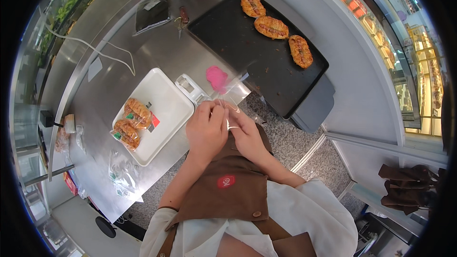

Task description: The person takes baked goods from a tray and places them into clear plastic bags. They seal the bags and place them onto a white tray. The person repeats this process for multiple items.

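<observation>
Both hands meet in front of the brown apron (pixel 242 200), pinching a clear plastic bag (pixel 234 89) between their fingers. My left hand (pixel 207 128) has its fingers curled over the bag's near part. Against it, my right hand (pixel 246 132) grips the film from the other side. Fingers partly hide the bag, and I cannot tell whether anything is inside. Just beyond the hands are a crumpled pink item (pixel 216 77) and a white plastic device (pixel 191 87). To the left, a white tray (pixel 167 114) holds two bagged bread rolls (pixel 137 113) with green marks on the wrapping.
A black baking tray (pixel 228 39) with three topped bread rolls (pixel 271 27) juts past the steel table's edge. Scissors (pixel 179 28) and a packet of dark material (pixel 153 13) lie farther back. Clear bags (pixel 123 175) rest at the near left; a white cable (pixel 100 51) crosses the table.
</observation>
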A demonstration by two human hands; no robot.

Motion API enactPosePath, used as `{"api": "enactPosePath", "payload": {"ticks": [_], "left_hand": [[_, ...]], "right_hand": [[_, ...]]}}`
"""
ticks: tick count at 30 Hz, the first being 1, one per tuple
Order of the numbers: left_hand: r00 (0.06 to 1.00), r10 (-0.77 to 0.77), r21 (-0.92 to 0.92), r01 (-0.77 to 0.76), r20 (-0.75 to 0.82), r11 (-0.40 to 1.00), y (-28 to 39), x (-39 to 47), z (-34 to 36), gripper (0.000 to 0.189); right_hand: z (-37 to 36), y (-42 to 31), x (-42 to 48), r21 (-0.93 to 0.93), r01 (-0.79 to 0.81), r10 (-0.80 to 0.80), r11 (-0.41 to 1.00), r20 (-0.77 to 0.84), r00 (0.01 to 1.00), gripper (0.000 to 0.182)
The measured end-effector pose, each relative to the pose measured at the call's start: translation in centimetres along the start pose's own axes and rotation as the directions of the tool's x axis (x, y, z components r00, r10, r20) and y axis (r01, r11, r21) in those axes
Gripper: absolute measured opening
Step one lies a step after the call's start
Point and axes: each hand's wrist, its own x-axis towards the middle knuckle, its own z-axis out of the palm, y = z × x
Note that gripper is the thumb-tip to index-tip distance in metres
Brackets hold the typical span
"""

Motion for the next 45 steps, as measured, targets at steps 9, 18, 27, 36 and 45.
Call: {"api": "enactPosePath", "payload": {"ticks": [9, 18, 27, 36, 45], "left_hand": [[0.996, 0.058, -0.009, -0.058, 0.071, 0.998, 1.6, -1.0, 1.1, 0.011], [0.992, 0.125, -0.039, -0.126, -0.028, 0.991, 1.7, -1.2, 1.3, 0.012], [0.978, 0.191, 0.018, -0.190, -0.085, 0.982, 1.1, -1.1, 1.1, 0.017], [0.980, 0.201, -0.080, -0.201, -0.011, 0.976, 0.8, -1.2, 0.4, 0.018], [0.965, 0.259, -0.180, -0.250, 0.030, 0.951, 1.3, -0.8, 0.4, 0.047]], "right_hand": [[-2.0, -0.5, 3.4, 0.594, -0.101, 0.062, 0.798, 0.087, 0.994, 0.061], [-1.4, 0.2, 5.3, 0.670, 0.095, -0.035, 0.736, -0.102, 0.994, 0.048], [-1.4, -0.1, 4.5, 0.529, -0.038, 0.029, 0.847, 0.024, 0.999, 0.040], [-0.9, 0.9, 4.9, 0.399, 0.080, -0.056, 0.914, -0.073, 0.996, 0.055], [-0.7, 0.0, 5.0, 0.573, 0.047, 0.026, 0.818, -0.118, 0.993, 0.050]]}}
